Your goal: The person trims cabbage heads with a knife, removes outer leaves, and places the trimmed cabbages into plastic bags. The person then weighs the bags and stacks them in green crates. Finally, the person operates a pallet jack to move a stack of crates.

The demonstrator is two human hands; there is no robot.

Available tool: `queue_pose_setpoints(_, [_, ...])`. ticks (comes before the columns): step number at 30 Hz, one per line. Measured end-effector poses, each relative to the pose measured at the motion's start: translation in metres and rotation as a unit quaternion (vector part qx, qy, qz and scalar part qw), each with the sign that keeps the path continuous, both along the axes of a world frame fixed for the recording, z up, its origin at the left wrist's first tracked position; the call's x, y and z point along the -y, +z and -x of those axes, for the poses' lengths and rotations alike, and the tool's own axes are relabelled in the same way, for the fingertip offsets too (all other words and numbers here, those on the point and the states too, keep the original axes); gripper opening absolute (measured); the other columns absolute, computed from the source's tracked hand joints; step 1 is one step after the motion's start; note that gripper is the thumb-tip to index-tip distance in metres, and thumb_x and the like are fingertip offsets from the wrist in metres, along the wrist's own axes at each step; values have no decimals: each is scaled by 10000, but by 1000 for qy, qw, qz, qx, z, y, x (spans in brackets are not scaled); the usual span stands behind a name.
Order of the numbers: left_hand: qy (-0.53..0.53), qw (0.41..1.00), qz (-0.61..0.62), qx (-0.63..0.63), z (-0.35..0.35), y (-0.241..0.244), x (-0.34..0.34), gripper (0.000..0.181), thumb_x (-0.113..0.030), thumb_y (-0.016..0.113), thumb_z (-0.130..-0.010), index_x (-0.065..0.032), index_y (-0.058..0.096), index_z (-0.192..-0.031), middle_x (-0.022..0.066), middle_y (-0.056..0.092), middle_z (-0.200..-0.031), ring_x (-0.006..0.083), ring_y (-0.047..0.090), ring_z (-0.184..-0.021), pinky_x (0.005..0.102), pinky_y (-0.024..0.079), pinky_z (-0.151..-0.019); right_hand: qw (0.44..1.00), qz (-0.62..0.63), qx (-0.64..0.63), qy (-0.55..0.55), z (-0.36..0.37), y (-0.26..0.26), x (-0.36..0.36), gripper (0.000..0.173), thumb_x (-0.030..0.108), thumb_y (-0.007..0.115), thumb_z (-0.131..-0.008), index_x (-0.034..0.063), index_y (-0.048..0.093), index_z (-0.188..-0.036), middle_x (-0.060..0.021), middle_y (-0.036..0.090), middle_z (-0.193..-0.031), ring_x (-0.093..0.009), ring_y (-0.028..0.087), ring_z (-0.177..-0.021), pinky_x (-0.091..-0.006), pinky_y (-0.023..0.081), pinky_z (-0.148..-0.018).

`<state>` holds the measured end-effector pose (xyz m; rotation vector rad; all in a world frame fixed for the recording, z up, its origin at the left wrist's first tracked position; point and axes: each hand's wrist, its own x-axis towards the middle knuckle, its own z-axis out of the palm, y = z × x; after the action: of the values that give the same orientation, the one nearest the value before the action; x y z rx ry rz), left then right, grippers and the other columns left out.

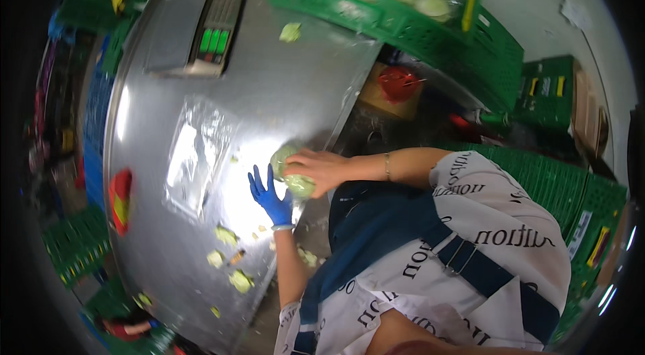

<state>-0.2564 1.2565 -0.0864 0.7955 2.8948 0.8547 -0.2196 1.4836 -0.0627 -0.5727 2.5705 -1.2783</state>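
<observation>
My right hand (318, 167), bare, grips a pale green cabbage (301, 185) at the near edge of the steel table (307, 83). The cabbage has a glossy surface like clear film, and the fingers hide its middle. Beside it my left hand (270, 200) wears a blue glove. Its fingers are spread with nothing in them; whether the thumb side touches the cabbage I cannot tell. A stack of clear plastic bags (196, 158) lies flat beyond the left hand. Loose leaf pieces (241, 281) are scattered to its left.
A scale (216, 32) with a lit green display stands farther along the table. At the upper right, a green crate (322, 0) holds several cabbages. A red and yellow item (120, 201) lies by the far edge. Another person's arm (138, 329) shows at lower left.
</observation>
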Motion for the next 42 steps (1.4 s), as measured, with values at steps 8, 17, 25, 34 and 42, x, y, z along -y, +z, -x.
queue_pose_setpoints(8, [123,764,-418,475,44,112,-125,426,-250,396,-1050,-15,560,-1365,102,625,-1290,217,613,-1157,371,493,-1013,660,593,383,-257,12,119,-140,891,467,811,-823,62,372,-1485,-137,469,-1455,-320,556,-1237,-389,475,-1030])
queue_pose_setpoints(17, [-90,813,-484,311,3,208,-389,492,-215,478,-1060,39,440,-1480,108,468,-1512,190,434,-1380,330,325,-1155,784,455,70,-416,-1,220,-350,886,313,888,-749,29,404,-1436,-165,613,-1281,-261,624,-1158,-397,521,-1004])
queue_pose_setpoints(25, [-36,794,-448,409,150,200,-409,357,-137,577,-984,-32,603,-1325,88,668,-1264,207,639,-1114,323,479,-989,796,458,70,-391,6,182,-490,848,227,825,-833,59,336,-1505,-123,560,-1364,-248,558,-1248,-421,486,-1057])
queue_pose_setpoints(34, [-6,840,-417,347,317,120,-412,329,-107,624,-949,-21,644,-1266,69,724,-1099,154,660,-937,284,500,-837,878,168,360,-268,33,105,-528,1029,258,927,-701,-32,308,-1470,-162,565,-1304,-239,537,-1208,-373,467,-960])
queue_pose_setpoints(42, [-81,955,-270,92,538,0,-487,542,-119,656,-941,61,484,-1423,154,686,-1188,239,641,-1075,324,478,-974,874,-307,346,-149,26,48,-509,879,191,894,-640,66,454,-1390,-137,622,-1220,-408,575,-1162,-438,487,-925])
